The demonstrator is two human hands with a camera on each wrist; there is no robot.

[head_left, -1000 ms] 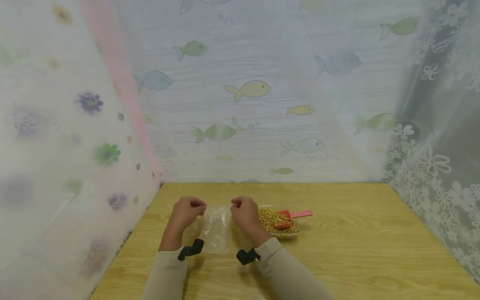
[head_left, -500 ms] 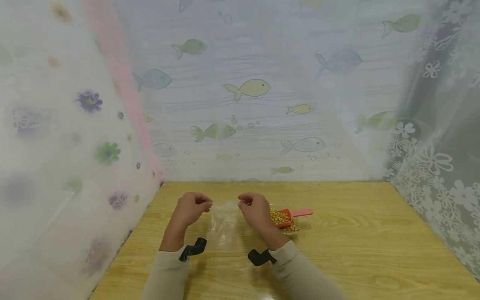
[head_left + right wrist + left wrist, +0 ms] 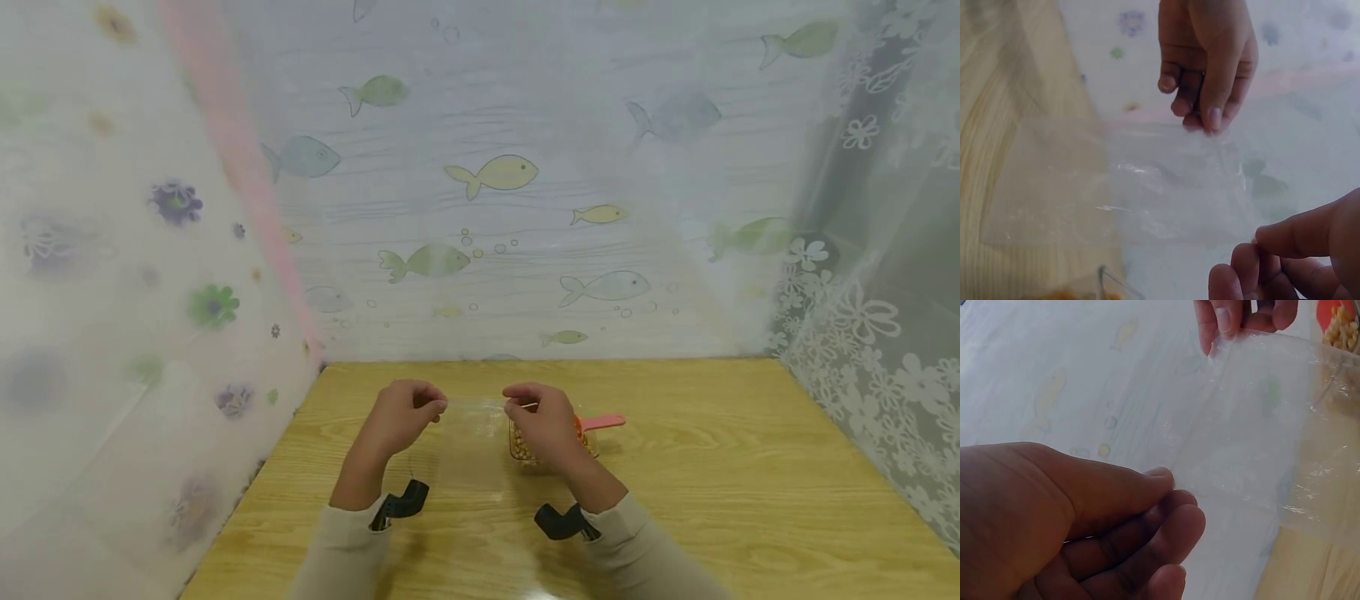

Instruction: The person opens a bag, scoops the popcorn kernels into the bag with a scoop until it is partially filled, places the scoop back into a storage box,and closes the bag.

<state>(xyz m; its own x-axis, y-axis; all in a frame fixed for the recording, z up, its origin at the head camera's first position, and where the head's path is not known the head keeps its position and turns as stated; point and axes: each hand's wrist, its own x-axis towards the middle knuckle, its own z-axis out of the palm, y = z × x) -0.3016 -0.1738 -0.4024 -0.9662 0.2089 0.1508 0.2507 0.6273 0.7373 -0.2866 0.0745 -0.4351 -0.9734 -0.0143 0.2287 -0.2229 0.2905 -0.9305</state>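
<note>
A clear plastic bag (image 3: 472, 450) hangs stretched between my two hands above the table. My left hand (image 3: 405, 417) pinches its upper left corner between thumb and forefinger. The upper right corner is pinched the same way by my right hand (image 3: 546, 423). In the left wrist view, the bag (image 3: 1241, 437) is see-through, with shiny creases and nothing visible inside. Behind my right hand stands a glass container (image 3: 517, 454) of yellow corn kernels, partly hidden by that hand. A scoop with a pink handle (image 3: 603, 422) sits in the kernels, its red bowl mostly covered.
The wooden table (image 3: 712, 483) reaches back to a curtain (image 3: 495, 250) printed with fish. A flowered curtain (image 3: 150, 333) borders the left side, and a sheer floral one (image 3: 862, 350) the right. Black camera mounts (image 3: 558, 522) project from both wrists.
Both hands have moved right and slightly away from me, carrying the bag. It looks flatter and more evenly spread, and my right hand now covers more of the container and scoop.
</note>
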